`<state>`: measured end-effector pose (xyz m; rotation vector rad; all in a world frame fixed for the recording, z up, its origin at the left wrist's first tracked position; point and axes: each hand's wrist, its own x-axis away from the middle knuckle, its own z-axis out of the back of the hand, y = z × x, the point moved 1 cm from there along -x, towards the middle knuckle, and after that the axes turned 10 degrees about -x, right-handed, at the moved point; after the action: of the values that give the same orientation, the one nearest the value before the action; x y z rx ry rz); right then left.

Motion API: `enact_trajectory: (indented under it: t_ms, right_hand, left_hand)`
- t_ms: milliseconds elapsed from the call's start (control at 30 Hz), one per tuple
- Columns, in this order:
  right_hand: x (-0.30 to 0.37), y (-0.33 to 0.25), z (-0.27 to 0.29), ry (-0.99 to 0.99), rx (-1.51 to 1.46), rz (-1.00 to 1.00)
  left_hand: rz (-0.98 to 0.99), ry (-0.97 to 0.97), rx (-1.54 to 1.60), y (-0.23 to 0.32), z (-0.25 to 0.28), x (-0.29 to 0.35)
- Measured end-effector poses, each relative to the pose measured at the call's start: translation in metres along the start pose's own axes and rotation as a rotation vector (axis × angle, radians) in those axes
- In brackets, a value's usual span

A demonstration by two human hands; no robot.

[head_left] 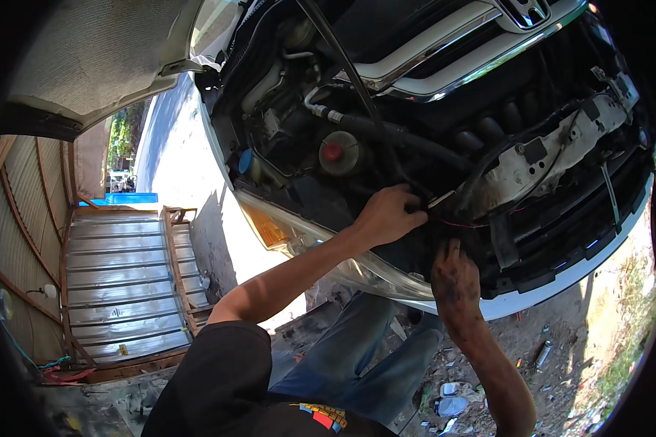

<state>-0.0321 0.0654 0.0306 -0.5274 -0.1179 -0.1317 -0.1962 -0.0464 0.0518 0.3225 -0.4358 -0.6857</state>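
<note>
An opened car engine bay lies in front of me. My left hand reaches over the clear headlight, fingers curled and thumb bent in the dark gap behind it. A short pale stick-like piece shows just beyond its thumb. What the fingers grip is hidden. My right hand, smudged with dark grime, comes over the front edge beside the headlight with its fingers bent into the same gap. A thin red wire runs between the hands. Whatever the right fingertips hold is too dark to make out.
A reservoir with a red cap and a blue cap sit left of my hands. A black prop rod slants through the bay. The pale metal crossbar is at the right. Litter lies on the ground.
</note>
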Motion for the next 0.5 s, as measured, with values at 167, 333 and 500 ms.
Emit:
enact_trajectory:
  t_ms: [167, 333, 500]
  right_hand:
    - [-0.014, -0.01, 0.008, -0.086, 0.028, 0.099]
    - [-0.015, 0.015, 0.002, 0.067, -0.103, 0.196]
    - [-0.019, 0.024, 0.008, 0.01, -0.296, 0.23]
  left_hand:
    - [-0.009, -0.165, 0.382, -0.015, 0.014, 0.003]
    - [0.207, -0.613, 0.615, -0.026, 0.017, -0.01]
    - [0.229, -0.599, 0.637, -0.023, 0.011, -0.027]
